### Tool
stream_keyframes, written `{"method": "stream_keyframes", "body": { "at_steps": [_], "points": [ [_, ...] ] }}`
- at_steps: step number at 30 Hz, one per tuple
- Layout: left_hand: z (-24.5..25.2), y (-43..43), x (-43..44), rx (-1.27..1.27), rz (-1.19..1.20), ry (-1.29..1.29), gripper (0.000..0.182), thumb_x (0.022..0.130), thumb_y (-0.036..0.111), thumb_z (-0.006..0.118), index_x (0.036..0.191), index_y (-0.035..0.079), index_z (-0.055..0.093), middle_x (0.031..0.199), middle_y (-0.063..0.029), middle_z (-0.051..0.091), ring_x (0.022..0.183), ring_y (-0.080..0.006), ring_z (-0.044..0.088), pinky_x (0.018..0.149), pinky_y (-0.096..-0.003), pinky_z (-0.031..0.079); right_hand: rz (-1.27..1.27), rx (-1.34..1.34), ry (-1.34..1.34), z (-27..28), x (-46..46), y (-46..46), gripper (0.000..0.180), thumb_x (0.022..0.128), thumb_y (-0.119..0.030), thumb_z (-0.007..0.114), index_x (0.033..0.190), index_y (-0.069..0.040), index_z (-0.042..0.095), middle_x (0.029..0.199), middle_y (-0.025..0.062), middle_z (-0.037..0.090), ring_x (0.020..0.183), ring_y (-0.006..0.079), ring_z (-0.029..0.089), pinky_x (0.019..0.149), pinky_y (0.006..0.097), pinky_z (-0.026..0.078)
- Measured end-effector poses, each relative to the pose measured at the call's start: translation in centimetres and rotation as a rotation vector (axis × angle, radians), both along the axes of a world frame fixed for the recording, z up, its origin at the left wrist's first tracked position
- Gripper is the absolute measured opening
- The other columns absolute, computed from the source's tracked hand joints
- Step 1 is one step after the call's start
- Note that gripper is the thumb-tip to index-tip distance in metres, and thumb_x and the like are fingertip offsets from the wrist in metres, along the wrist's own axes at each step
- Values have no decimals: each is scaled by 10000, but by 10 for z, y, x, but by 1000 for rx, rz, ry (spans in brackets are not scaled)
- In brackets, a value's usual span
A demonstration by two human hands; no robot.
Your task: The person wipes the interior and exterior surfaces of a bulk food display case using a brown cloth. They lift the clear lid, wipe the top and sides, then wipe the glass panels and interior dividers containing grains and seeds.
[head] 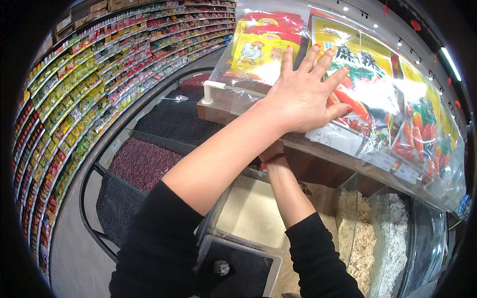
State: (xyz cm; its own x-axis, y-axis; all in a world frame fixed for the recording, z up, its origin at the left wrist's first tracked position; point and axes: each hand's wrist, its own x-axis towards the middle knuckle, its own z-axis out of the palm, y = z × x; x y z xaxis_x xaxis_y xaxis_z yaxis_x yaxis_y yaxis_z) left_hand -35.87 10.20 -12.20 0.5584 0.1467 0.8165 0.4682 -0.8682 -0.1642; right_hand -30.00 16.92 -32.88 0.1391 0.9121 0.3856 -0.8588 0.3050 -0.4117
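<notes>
My left hand (pixel 300 95) lies palm down, fingers spread, on a clear plastic sheet (pixel 257 91) over yellow and red printed food packets (pixel 257 56). Its forearm crosses above the right one. Beneath the packet shelf's wooden edge (pixel 214 113) reaches my right hand (pixel 274 149); only the part near the wrist shows, above a red bead bracelet (pixel 274 160), and its fingers are hidden. Below the right wrist is a bin of fine cream-coloured grain (pixel 249 212). A plastic tub of black grain (pixel 242 260) stands nearer to me.
Bins of dark red grain (pixel 143 160) and black grain (pixel 171 121) lie left, behind a curved black rail (pixel 82 197). Pale flakes (pixel 363 242) and white flakes (pixel 393 231) fill divided bins at right. Stocked store shelves (pixel 93 74) line the far left.
</notes>
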Motion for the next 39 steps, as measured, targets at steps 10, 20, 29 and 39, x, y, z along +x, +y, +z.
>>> {"method": "stream_keyframes", "body": {
  "at_steps": [10, 20, 29, 39],
  "points": [
    [-5, 2, 0, 67, 8, -39, 666, 867, 599, 354, 1377, 172, 337, 1427, -185, 270, 1342, -357, 198, 1065, -565, 116, -254, -109, 59, 22, 107, -19, 476, 937, -359, 393, 1311, -68, 350, 1339, 86, 403, 1207, 228, 398, 1014, 400, 323],
    [2, 2, 3, 46, -11, 8, 677, 858, 606, 357, 1386, 183, 323, 1441, -166, 252, 1360, -327, 163, 1065, -579, 110, -97, -119, 42, -7, 25, 14, 473, 935, -359, 394, 1306, -68, 357, 1334, 89, 407, 1202, 230, 403, 1008, 402, 328],
    [-3, 7, -5, 61, -10, -11, 683, 855, 607, 365, 1375, 165, 339, 1427, -179, 270, 1352, -338, 178, 1060, -589, 122, -253, -149, 60, 4, 133, -30, 470, 934, -359, 395, 1301, -68, 363, 1329, 91, 412, 1198, 232, 407, 1003, 404, 333],
    [-9, -1, 10, 56, -32, -127, 657, 865, 573, 394, 1351, 132, 379, 1404, -186, 310, 1341, -343, 211, 1044, -597, 160, -206, -138, 103, -40, 77, 21, 467, 932, -359, 396, 1296, -67, 371, 1324, 94, 417, 1193, 235, 412, 998, 405, 339]
  ]
}}
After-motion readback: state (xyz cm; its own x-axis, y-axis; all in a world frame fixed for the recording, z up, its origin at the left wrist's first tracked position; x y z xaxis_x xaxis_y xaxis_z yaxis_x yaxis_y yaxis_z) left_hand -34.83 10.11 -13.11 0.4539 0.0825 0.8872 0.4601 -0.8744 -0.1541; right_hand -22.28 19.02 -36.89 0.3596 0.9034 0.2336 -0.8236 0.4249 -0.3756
